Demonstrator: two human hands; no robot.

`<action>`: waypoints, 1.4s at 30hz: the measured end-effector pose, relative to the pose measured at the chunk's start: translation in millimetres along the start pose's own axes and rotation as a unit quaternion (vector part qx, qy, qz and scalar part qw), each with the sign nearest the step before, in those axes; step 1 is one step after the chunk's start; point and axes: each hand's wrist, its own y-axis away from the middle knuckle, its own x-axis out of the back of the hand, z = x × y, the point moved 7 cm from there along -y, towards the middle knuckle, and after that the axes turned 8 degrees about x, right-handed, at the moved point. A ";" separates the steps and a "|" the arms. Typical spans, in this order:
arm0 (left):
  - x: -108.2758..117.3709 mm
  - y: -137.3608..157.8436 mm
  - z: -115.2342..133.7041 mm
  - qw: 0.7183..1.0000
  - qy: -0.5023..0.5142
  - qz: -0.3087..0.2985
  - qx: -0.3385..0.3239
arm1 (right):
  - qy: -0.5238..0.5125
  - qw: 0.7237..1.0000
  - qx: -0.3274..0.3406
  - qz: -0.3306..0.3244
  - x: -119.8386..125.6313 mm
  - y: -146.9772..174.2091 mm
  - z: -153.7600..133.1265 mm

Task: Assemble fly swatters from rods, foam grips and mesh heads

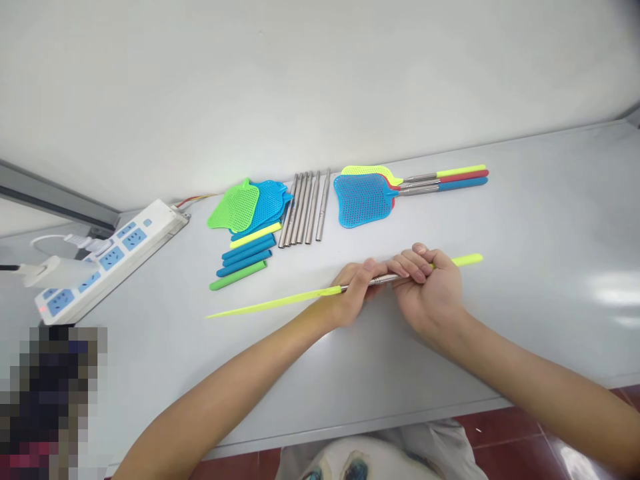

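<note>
Both hands hold a yellow fly swatter [280, 303] above the front part of the table, its head seen edge-on and pointing left. My left hand [354, 287] is closed around the metal rod near the head. My right hand [425, 283] wraps the rod where it meets the yellow grip, whose end sticks out to the right. Behind the hands lie whole fly swatters [367, 200] with blue, red and yellow parts, stacked with handles to the right. Several bare metal rods [305, 210] lie side by side to their left.
Loose green and blue swatter heads [235, 207] lie at the back left, with several coloured grip sleeves [245, 257] in front of them. A white power strip [113, 260] with plugs sits at the left. A wall [320, 87] rises behind the grey table [540, 267].
</note>
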 end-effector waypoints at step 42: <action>8.7 -6.1 0.2 0.995 -0.046 0.077 0.046 | -0.032 0.998 0.026 0.055 -13.6 -33.3 -48.7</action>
